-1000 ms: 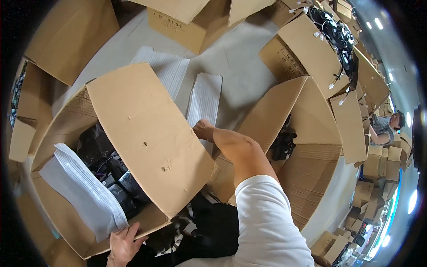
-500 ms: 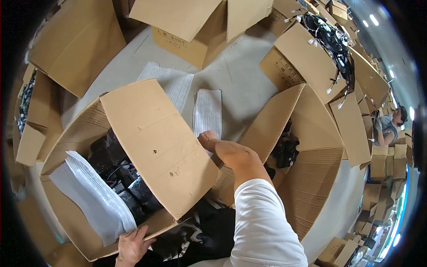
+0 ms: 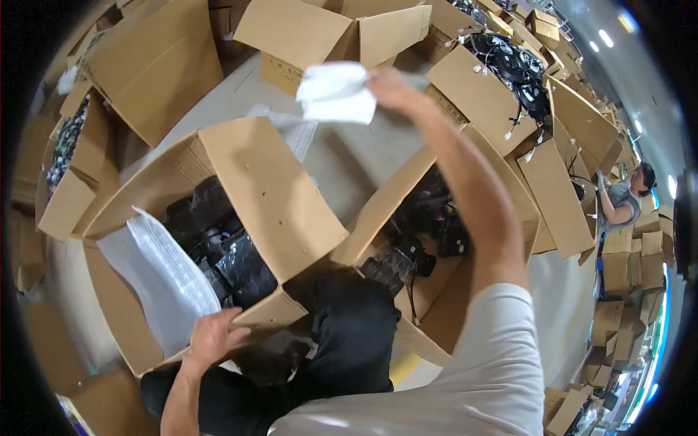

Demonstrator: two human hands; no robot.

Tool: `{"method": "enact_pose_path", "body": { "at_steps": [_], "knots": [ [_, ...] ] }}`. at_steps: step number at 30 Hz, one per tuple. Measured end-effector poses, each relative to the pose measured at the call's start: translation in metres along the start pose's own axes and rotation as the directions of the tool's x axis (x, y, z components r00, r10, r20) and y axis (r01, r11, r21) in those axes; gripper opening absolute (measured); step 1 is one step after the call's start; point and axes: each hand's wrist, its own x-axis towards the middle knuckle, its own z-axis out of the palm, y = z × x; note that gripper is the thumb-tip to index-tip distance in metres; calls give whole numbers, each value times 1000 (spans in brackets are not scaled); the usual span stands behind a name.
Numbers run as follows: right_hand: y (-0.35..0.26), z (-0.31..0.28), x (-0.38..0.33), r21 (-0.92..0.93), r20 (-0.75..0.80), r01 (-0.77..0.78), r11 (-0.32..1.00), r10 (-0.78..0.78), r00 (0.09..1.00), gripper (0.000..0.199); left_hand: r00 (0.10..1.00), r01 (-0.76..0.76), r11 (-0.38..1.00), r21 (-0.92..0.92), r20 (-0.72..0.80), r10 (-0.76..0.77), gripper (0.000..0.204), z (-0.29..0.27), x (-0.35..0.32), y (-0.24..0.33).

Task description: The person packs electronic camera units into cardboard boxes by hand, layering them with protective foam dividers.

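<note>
A white foam packing sheet [image 3: 336, 93], blurred, hangs from my right hand [image 3: 392, 89], which is closed on its right edge. That arm reaches far forward, over the right-hand carton. My left hand [image 3: 214, 336] grips the near rim of an open cardboard box [image 3: 110, 298] at left, its thumb and fingers at the edge. Inside this box lie black parts wrapped in clear plastic [image 3: 246, 270], with a stack of white foam sheets [image 3: 169, 265] along the left wall. One long flap [image 3: 273, 196] stands up on its right side.
At right, another open carton [image 3: 382, 211] holds black parts with cables [image 3: 407, 254]. Another foam sheet [image 3: 302, 134] lies on the grey floor. Farther off stand more cartons [image 3: 156, 73], one topped with black wiring [image 3: 512, 65]. A person [image 3: 629, 196] works at far right.
My right hand has lifted the foam sheet from the floor between the boxes and carried it up and forward. The left box's flap now stands more upright; my left hand stays at the rim.
</note>
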Motion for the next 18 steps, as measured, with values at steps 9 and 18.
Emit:
{"method": "enact_pose_path", "body": {
  "at_steps": [9, 18],
  "knots": [
    [-264, -94, -160, -181, -226, 812, 554, -827, 514, 29, 959, -282, 311, -908, -270, 82, 90, -63, 39, 3],
    [-354, 61, -262, -184, 134, 932, 312, -931, 338, 26, 895, -317, 302, -899, -389, -219, 51, -119, -20, 34]
  ]
}}
